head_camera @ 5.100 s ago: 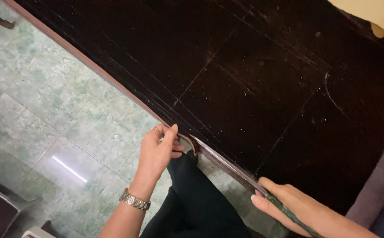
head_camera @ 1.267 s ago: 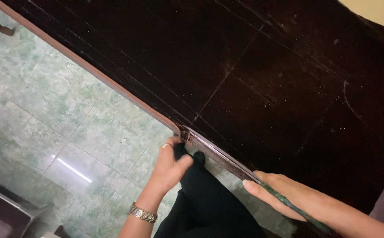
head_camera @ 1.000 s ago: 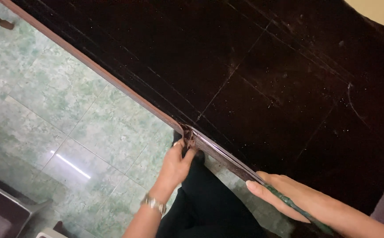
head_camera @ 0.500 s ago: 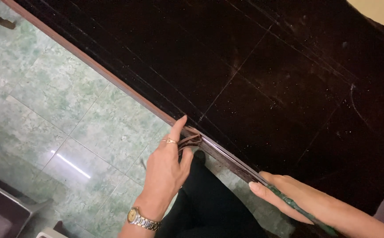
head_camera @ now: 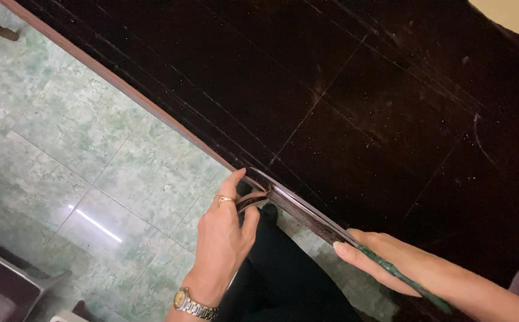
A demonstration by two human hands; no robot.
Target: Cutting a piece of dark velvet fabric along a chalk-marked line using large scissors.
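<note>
Green marbled floor tiles (head_camera: 80,137) spread left of the grip. A grey metal frame (head_camera: 15,286) sits at the lower left corner, and black trousers (head_camera: 283,274) lie just below.

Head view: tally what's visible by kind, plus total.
Hands: 2, left hand and right hand
Strip pulled off the table edge: 1
Dark table: 1
Wristwatch: 1
Ring: 1
Total: 6
</note>
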